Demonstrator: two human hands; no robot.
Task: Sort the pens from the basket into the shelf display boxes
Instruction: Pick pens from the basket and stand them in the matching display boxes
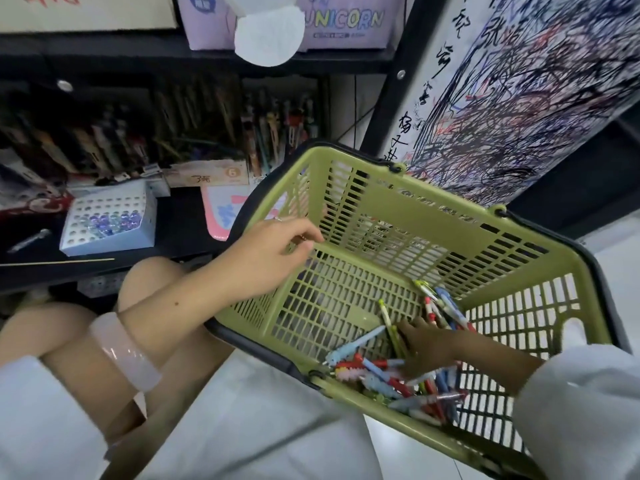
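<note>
Down in the basket (398, 206), right hand (427, 344) (grip unclear) hides pens (398, 379).

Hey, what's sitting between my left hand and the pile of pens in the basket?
In the head view, only bare green basket floor lies between the left hand and the pens; the right hand is already among them.

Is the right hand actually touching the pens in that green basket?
Touching. The head view shows the right hand lying on the pile of pens in the basket, its fingers among them.
</note>
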